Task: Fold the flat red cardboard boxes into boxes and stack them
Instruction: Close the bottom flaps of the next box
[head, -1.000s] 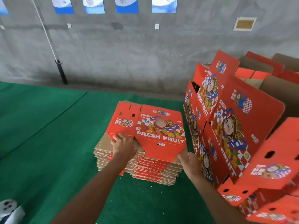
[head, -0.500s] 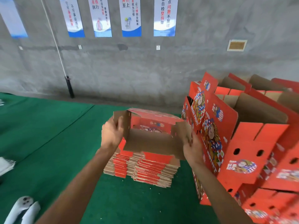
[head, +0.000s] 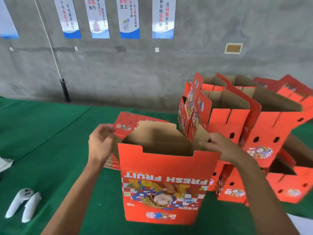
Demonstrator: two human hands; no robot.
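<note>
While both hands hold it up in front of the camera, the opened red cardboard fruit box (head: 165, 182) sits mid-frame, print upside down with "FRESH FRUIT" inverted on the near panel, brown inside facing up, top flaps standing. Left hand (head: 100, 145) is at the box's upper left corner, fingers curled, grip pinching the left side flap edge between thumb and fingertips. Right hand (head: 218, 146) is at the upper right corner, fingers curled over the right side flap, grip closed on that cardboard edge. Exact thumb position on the right is hidden behind the flap. Box is off the floor or resting on it, cannot tell, lower edge near the green carpet floor (head: 42, 141). Just behind the box, partly hidden, the low stack of flat red cardboard blanks (head: 125, 123) lies on the carpet, its edge layers showing below the left wrist. To the right, a pile of already folded red boxes (head: 257, 126) stands stacked in rows, open tops showing brown interior, oval handle holes on the side panels, some boxes tilted. Lower ones sit on the carpet beside the held box, touching or just beside its right edge. Bottom left, two white handheld controllers (head: 23, 205) lie on the carpet, well apart from the box. Grey concrete wall (head: 152, 73) behind, with blue and white hanging posters (head: 129, 17) in a row, and a thin white pole with black base (head: 65, 89) leaning against it.
</note>
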